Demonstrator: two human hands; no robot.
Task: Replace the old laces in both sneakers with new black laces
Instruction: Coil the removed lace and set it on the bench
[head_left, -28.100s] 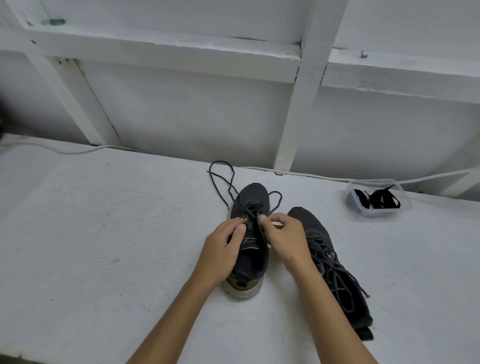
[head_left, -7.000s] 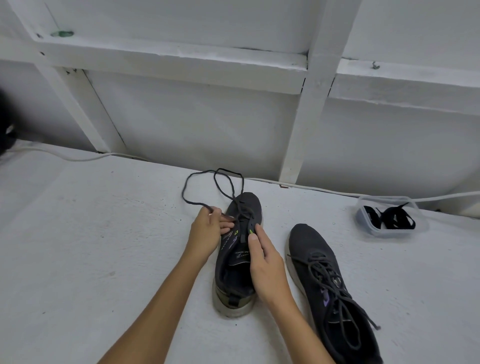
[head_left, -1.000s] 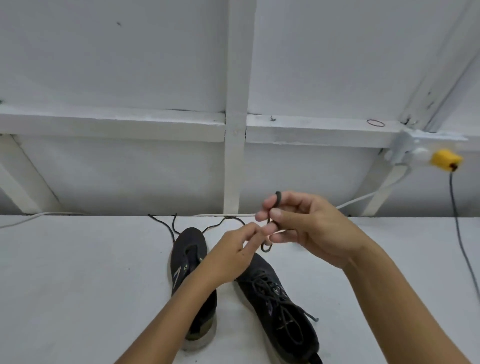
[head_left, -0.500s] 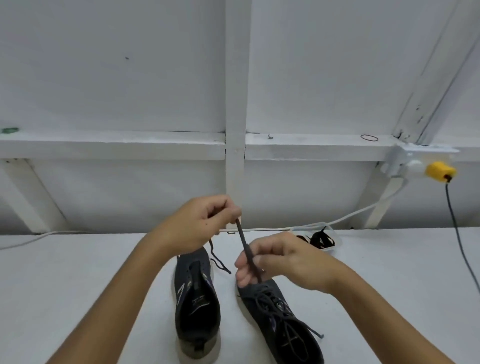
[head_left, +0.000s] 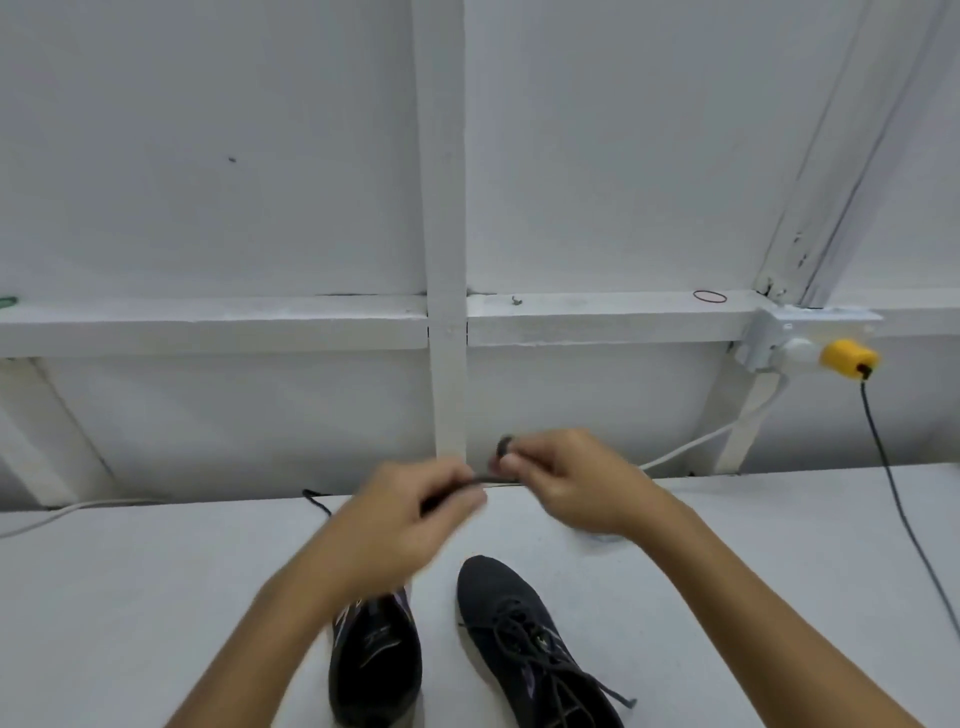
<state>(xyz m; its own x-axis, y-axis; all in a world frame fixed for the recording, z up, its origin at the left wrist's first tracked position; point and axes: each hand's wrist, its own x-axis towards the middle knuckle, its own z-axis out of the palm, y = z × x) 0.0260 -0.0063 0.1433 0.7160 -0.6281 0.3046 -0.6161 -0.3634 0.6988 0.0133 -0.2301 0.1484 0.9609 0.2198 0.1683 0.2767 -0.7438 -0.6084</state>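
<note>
Both hands are raised above the worktop (head_left: 156, 597) with an old lace (head_left: 480, 477) stretched between them. The left hand (head_left: 410, 514) pinches one part; the right hand (head_left: 561, 478), at its 2 o'clock, grips a coiled part (head_left: 505, 445). Two sneakers sit below: the unlaced one (head_left: 376, 660) under the left wrist, the laced one (head_left: 524, 644) at its 3 o'clock.

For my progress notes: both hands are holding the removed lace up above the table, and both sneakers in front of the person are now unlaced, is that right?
Not quite. The head view shows the left hand and right hand holding the removed lace, but only the left sneaker is unlaced; the right sneaker still has its old laces.
</note>
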